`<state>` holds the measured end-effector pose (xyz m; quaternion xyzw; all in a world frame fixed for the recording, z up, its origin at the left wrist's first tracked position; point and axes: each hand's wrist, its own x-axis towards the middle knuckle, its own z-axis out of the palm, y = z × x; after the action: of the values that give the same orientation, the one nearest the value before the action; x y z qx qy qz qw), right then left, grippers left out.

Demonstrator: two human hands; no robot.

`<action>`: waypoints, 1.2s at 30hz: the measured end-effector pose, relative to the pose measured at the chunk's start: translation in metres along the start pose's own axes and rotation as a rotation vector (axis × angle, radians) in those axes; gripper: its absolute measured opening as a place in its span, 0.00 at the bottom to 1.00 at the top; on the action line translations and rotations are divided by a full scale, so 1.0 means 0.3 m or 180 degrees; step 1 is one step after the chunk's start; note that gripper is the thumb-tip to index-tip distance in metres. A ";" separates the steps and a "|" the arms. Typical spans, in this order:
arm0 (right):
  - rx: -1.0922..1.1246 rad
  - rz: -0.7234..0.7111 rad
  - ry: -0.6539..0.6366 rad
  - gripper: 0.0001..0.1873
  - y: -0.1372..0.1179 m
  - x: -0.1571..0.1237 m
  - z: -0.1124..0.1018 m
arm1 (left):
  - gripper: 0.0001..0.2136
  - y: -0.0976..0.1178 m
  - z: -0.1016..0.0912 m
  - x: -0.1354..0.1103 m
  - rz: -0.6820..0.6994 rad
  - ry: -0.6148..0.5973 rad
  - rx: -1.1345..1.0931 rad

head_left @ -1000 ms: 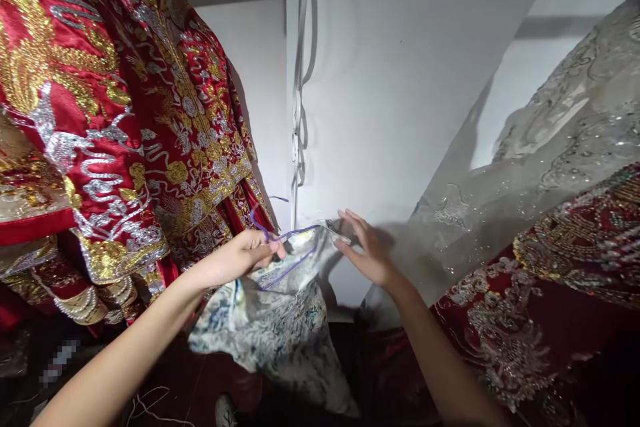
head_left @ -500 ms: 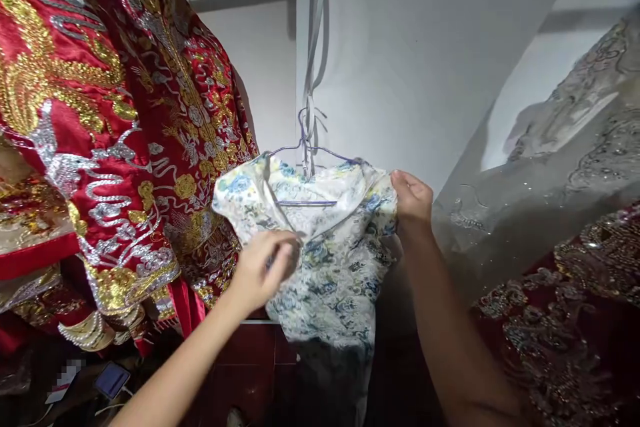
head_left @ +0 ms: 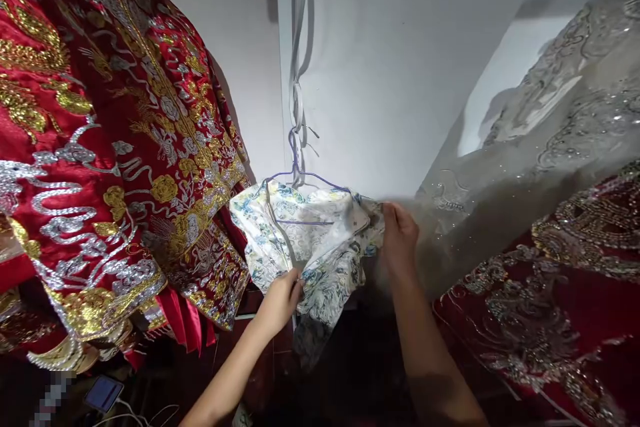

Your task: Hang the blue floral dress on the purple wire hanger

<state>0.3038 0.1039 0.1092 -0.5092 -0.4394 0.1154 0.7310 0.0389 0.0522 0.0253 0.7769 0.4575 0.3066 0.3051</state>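
A white dress (head_left: 327,283) with a blue and yellow floral print hangs on a thin purple wire hanger (head_left: 320,178) in front of me. My left hand (head_left: 283,297) pinches the fabric at the bottom of its V-neck. My right hand (head_left: 401,230) grips the sleeve on the right side and holds it out sideways. The hanger's hook is caught on a pale strap (head_left: 299,100) that runs down the wall. Below my hands the lower part of the garment falls into shadow.
A red jacket (head_left: 165,127) with gold and silver embroidery hangs close on the left. On the right hang a pale beaded gown (head_left: 575,120) and a dark red beaded garment (head_left: 545,320). A phone (head_left: 104,393) with a cable lies at the lower left, before a white wall (head_left: 370,67).
My left hand has closed on the neckline, where its fingers were loose before. The dress is pulled out at the sleeve and its lower part has swung left. The view has shifted slightly.
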 end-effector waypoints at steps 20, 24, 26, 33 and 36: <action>-0.0556 0.0241 -0.2561 0.15 0.166 -0.566 0.071 | 0.15 0.267 -0.179 0.110 0.0055 0.1614 -0.2654; -0.0465 0.0297 -0.2680 0.16 0.169 -0.560 0.083 | 0.16 0.382 -0.328 0.230 0.0494 0.1736 -0.2699; -0.0287 0.0386 -0.2702 0.17 0.169 -0.549 0.088 | 0.16 0.416 -0.346 0.262 0.0651 0.1660 -0.2569; 0.0417 0.0116 -0.2048 0.18 -0.011 -0.318 0.145 | 0.11 0.379 -0.292 0.266 0.0840 0.1001 -0.1998; 0.0429 -0.0553 -0.2308 0.22 -0.159 -0.151 0.196 | 0.11 0.363 -0.290 0.259 0.0776 0.0921 -0.1823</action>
<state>0.2190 0.0921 0.1313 -0.3469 -0.7025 0.2543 0.5669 0.0608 0.0957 0.1772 0.6572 0.2951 0.5638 0.4039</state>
